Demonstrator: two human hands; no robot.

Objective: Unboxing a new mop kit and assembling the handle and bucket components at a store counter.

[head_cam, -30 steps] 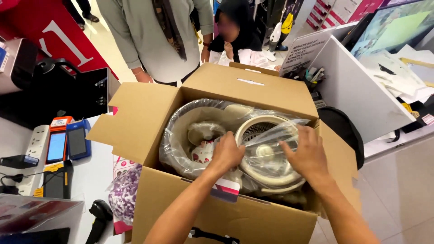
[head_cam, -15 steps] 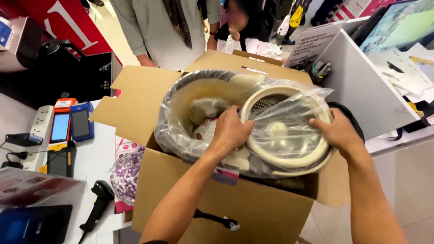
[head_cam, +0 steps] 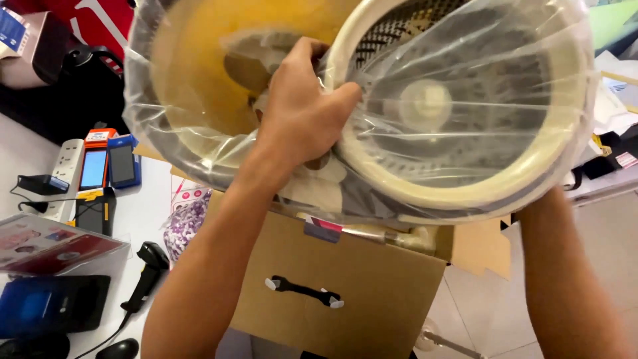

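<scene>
white counter at left carries phones and a black barcode scanner; brown cardboard box near. left hand grips the clear plastic-bagged cream fan grille; right hand hidden behind it, grip unclear.

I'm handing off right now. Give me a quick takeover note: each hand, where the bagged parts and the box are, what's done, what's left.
Left hand: grip closed on the clear plastic bag at the cream ring grille.
Right hand: hidden behind the bundle; only the forearm shows, so its grip can't be judged.
Bundle is held up above the open cardboard box, largely clear of it.
Done: parts lifted up from the box.
Left: bundle not yet set down; bag not yet opened.
</scene>
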